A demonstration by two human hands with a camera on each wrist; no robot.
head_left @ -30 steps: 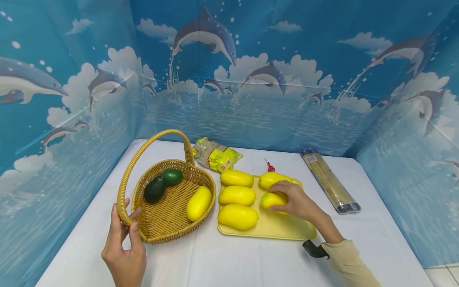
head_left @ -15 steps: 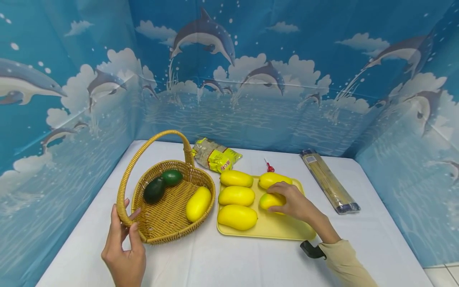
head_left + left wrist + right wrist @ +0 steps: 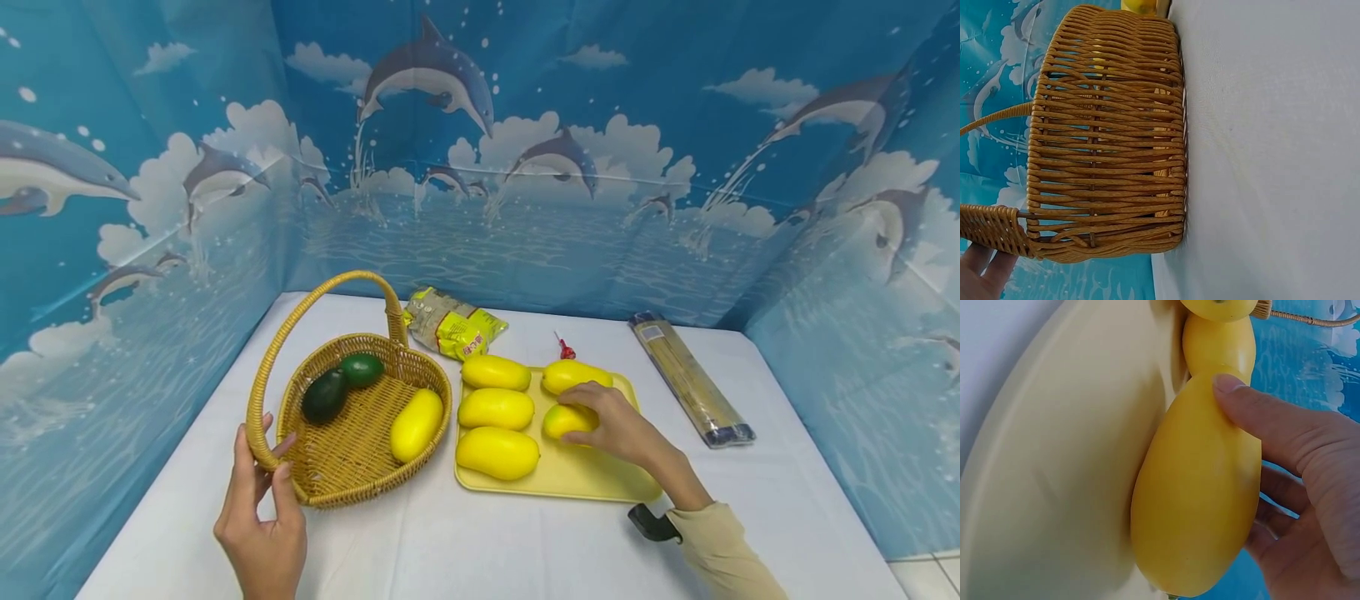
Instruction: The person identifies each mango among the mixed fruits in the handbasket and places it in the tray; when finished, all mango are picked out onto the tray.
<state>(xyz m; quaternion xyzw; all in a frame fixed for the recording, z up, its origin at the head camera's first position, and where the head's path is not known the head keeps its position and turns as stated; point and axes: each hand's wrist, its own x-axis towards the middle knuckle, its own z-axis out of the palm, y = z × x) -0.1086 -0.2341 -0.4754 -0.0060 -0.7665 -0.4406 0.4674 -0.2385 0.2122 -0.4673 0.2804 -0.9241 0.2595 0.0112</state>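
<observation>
My left hand point(image 3: 262, 533) grips the base of the handle on a wicker basket point(image 3: 341, 479), with fingers behind it and thumb in front. Seen from the left wrist, fingertips point(image 3: 999, 267) lie against the woven handle beside the basket wall point(image 3: 1107, 156). Inside the basket are two dark green avocados point(image 3: 325, 397) and one yellow mango point(image 3: 416, 426). My right hand point(image 3: 618, 425) holds another mango point(image 3: 564, 422) on the yellow tray point(image 3: 592, 479). In the right wrist view, the thumb point(image 3: 1260, 409) presses that mango's point(image 3: 1191, 500) upper end and the other fingers are partly hidden behind it.
Three mangoes point(image 3: 497, 409) form a column on the tray's left side, and one more mango point(image 3: 576, 377) lies at its back. Behind stand a yellow-and-clear packet point(image 3: 453, 323) and a red-wrapped lollipop point(image 3: 566, 350). A long bag of thin sticks point(image 3: 690, 379) lies to the right.
My right hand and the mango it holds have shifted very slightly left. The left hand and the basket stay where they were.
</observation>
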